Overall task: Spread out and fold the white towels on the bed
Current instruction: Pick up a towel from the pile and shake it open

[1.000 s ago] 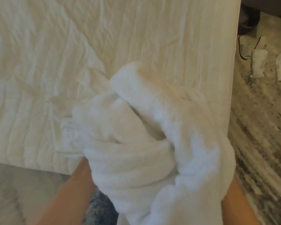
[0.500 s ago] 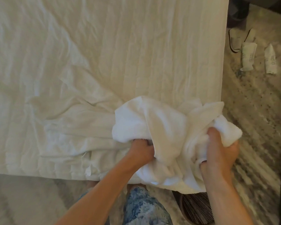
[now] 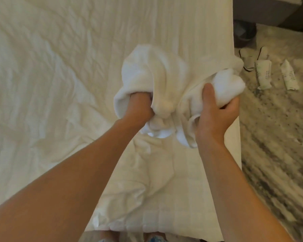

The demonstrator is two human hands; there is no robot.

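Wide cream bed (image 3: 59,84), its cover rumpled all over, and a mottled carpet (image 3: 278,145) running down the right side with slippers (image 3: 248,58) and two small packets (image 3: 262,74) lying on it. Over the bed's right half sits one white towel (image 3: 147,70), all in a bundle. No edge or corner is showing.

The left hand (image 3: 138,109) is buried in the middle folds, fingers curled into the cloth. The right hand (image 3: 215,116) is clamped on a fat wad, thumb on top and fingers underneath, and that wad is right at the bed's edge, poking out over the carpet.

Here's the danger, as I read it. Both hands have fistfuls rather than corners, so pulling apart may only tighten the twist instead of opening the towel flat. If the right hand loosens to hunt for a hem, that overhanging end could slide to the floor. And the cover beneath is loose and creased: a sweep to spread the towel could drag it up and leave a lumpy base for folding.
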